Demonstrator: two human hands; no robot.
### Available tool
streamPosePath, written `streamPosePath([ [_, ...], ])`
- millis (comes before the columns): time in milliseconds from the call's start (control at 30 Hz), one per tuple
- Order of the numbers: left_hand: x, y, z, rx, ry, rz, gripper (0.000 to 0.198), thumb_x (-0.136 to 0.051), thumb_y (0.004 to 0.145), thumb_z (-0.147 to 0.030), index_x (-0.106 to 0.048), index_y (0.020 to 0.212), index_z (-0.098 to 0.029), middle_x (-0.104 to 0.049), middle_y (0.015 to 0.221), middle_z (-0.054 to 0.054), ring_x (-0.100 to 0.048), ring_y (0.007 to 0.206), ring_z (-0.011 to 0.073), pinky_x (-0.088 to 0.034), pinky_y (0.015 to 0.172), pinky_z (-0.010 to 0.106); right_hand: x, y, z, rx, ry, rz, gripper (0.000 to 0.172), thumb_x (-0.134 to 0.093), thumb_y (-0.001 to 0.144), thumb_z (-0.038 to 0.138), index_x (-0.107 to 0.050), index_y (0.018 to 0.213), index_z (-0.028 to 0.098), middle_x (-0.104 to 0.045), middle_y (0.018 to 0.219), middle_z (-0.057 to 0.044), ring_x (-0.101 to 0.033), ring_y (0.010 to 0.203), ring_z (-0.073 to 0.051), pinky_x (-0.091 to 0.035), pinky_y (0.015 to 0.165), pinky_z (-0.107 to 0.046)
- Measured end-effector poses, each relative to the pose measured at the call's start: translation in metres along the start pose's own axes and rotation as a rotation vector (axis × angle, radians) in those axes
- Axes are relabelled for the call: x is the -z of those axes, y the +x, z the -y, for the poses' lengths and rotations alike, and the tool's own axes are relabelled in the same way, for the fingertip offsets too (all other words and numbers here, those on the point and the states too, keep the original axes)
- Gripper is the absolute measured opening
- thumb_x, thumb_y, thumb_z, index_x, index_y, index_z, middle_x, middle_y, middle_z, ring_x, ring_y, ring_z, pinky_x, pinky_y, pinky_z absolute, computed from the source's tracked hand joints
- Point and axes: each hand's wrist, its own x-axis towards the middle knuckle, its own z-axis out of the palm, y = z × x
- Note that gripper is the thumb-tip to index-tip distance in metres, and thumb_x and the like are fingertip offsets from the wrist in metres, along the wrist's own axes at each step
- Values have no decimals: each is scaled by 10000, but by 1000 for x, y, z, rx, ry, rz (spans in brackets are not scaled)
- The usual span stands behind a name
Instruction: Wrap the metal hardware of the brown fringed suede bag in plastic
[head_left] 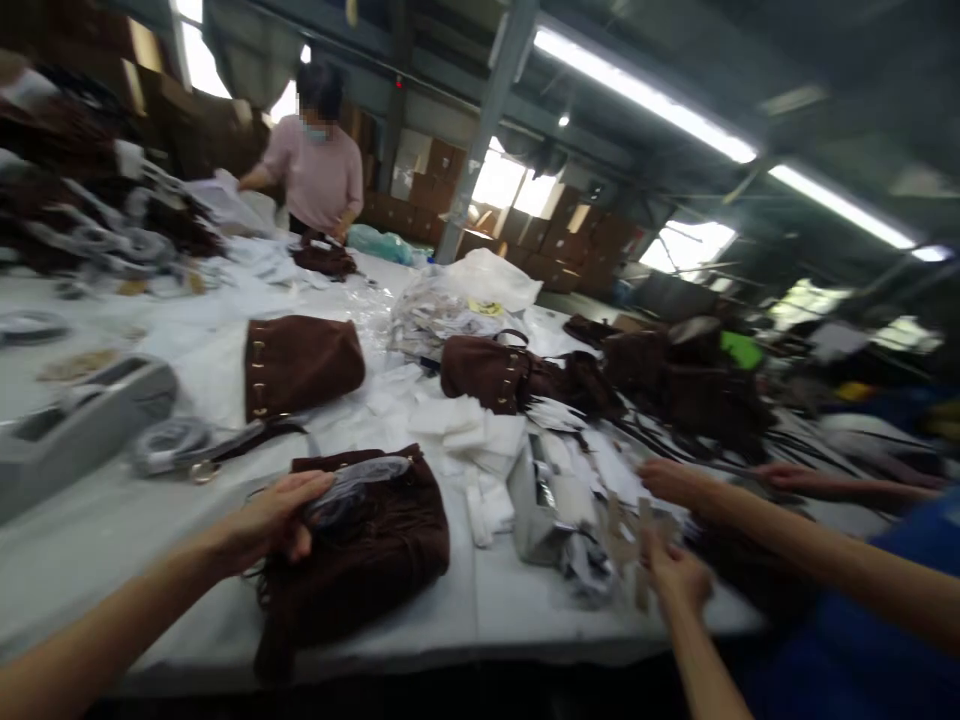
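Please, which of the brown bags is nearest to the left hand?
The brown bag at the front edge of the white table: the left hand is at its upper left part; the other brown bags lie farther back.

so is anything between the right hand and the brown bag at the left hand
Yes: on the white table, a grey tape dispenser and a crumpled plastic bundle beside it stand between the right hand and the brown bag.

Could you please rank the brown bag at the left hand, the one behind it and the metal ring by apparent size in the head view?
Brown bag at the left hand (nearness may enlarge it)
Bag behind it
Metal ring
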Motion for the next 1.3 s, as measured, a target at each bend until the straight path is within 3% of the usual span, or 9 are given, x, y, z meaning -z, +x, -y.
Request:
streamPosePath([
  [100, -1, 7, 7, 42, -12, -27, 370, -669, 735, -522, -571, 909, -211, -558, 704, -41, -523, 382, 94, -374, 332, 199, 14, 8, -22, -99, 74, -2, 253, -662, 757, 378, -627, 655, 148, -687, 634, -43, -658, 616, -194, -513, 574, -288],
  [233, 3, 8, 11, 59, 4, 24, 370, -634, 741, -574, -579, 864, -229, -568, 705, -19, -531, 392, 115, -389, 329, 216, 4, 7, -27, -121, 203, -10, 282, -612, 711, 375, -668, 795, 112, -709, 656, -83, -660, 572, -209, -467, 472, -260],
  [467, 6, 14, 12, 21, -32, 11, 356, -624, 768, -544, -581, 828, -196, -567, 660, -20, -531, 361, 101, -389, 298, 189, 25, -8, 15, -55, 260, -88, 523, -622, 652, 535, -690, 849, 55, -662, 577, -94, -591, 529, -205, -420, 477, -279],
  [567, 3, 15, 3, 0, -74, 6, 368, -603, 790, -525, -568, 805, -158, -572, 630, -18, -507, 317, 82, -357, 267, 165, 15, -52, 66, 53, 339, 68, 536, -640, 659, 563, -707, 924, 102, -673, 634, -59, -588, 571, -179, -426, 515, -255],
  [733, -1, 16, -15, -10, -120, 0, 359, -621, 783, -498, -543, 850, -154, -583, 615, -21, -543, 321, 101, -380, 271, 163, -26, -194, 160, 299, 415, 854, 407, -663, 697, 518, -726, 852, 147, -623, 585, 0, -530, 523, -132, -406, 494, -230],
  [800, -4, 14, -21, -24, -127, 0, 372, -634, 770, -508, -524, 856, -163, -569, 601, -34, -557, 326, 112, -382, 273, 164, -48, -243, 186, 347, 458, 1022, 366, -610, 751, 497, -713, 796, 149, -595, 552, 7, -513, 507, -118, -374, 471, -217],
  [967, -11, 7, -33, -74, -89, 38, 419, -651, 741, -536, -522, 888, -166, -549, 621, -52, -571, 338, 112, -378, 272, 151, -92, -292, 219, 266, 421, 1176, 333, -557, 782, 470, -619, 679, 159, -569, 477, 22, -463, 346, -80, -287, 359, -193],
  [1167, -19, 6, -33, -151, 129, -10, 475, -599, 757, -577, -530, 971, -159, -585, 624, -27, -587, 346, 132, -403, 289, 161, -103, -306, 240, 75, 549, 1189, 309, -566, 762, 395, -532, 562, 162, -532, 454, 31, -411, 326, -44, -234, 318, -163],
  [1300, -23, 2, -34, -250, 252, -18, 552, -578, 795, -529, -398, 1196, -195, -647, 749, 18, -588, 340, 136, -403, 289, 169, -107, -313, 245, -12, 652, 1210, 244, -569, 739, 341, -531, 582, 159, -528, 447, 35, -394, 323, -37, -212, 308, -151],
])
